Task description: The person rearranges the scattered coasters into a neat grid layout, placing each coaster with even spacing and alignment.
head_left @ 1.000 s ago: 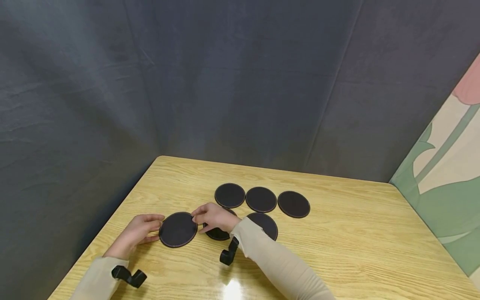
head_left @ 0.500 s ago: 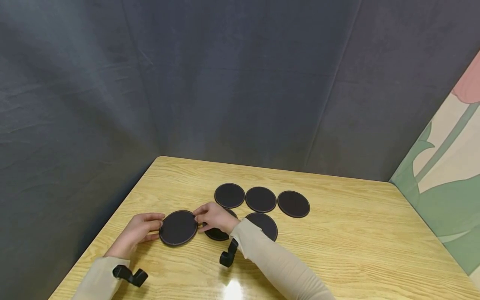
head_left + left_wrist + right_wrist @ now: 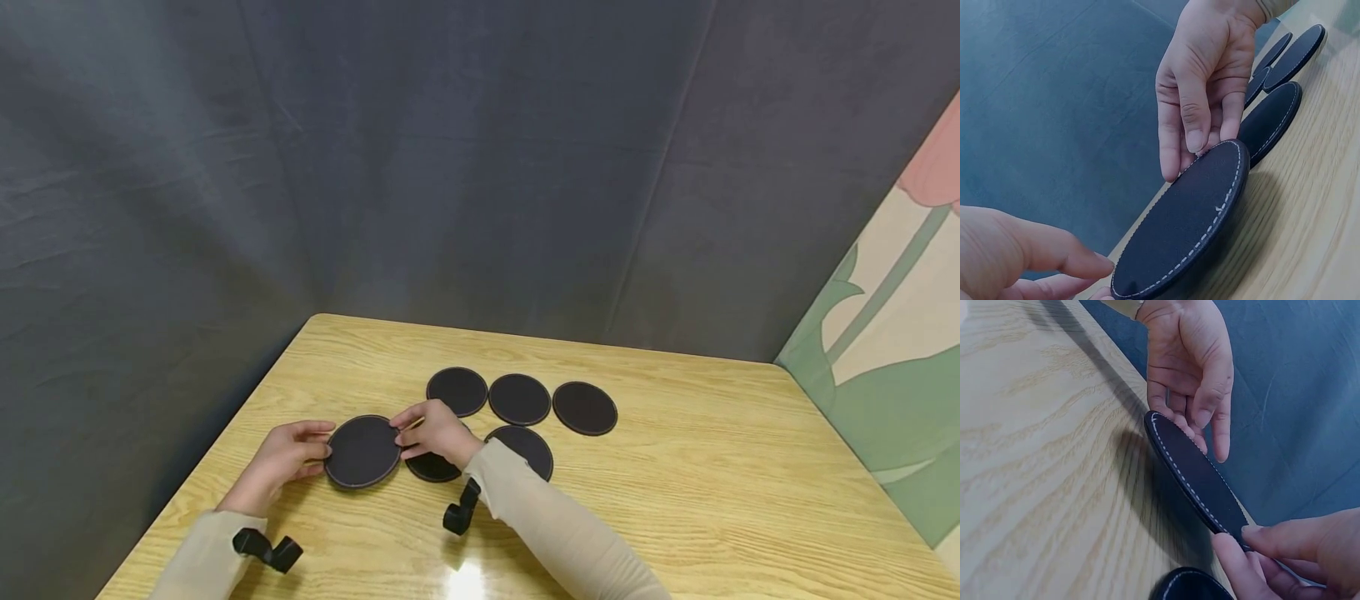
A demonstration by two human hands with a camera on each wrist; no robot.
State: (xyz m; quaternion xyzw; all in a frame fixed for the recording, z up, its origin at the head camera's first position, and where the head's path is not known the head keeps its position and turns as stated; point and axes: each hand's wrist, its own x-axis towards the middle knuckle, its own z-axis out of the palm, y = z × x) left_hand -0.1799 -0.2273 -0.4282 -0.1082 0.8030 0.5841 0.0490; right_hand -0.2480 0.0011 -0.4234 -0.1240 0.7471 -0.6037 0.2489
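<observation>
A round black coaster (image 3: 363,452) with pale stitching along its rim is held between my two hands, slightly raised and tilted over the wooden table (image 3: 675,517). My left hand (image 3: 288,458) pinches its left edge. My right hand (image 3: 437,433) pinches the opposite edge, thumb on top and fingertips beneath in the right wrist view. Below the held coaster (image 3: 1200,475), a shadow falls on the wood. Another coaster (image 3: 431,468) lies partly hidden under my right hand, and a neighbouring coaster (image 3: 528,450) is partly covered by the right sleeve.
Three more black coasters lie flat in a back row: a left one (image 3: 457,392), a middle one (image 3: 519,399) and a right one (image 3: 585,408). A dark curtain (image 3: 480,183) hangs behind and left of the table. Floral fabric (image 3: 892,375) hangs at the right.
Both hands have lifted the coaster a little off the table and shifted it slightly away and to the right. The other coasters stay where they lay.
</observation>
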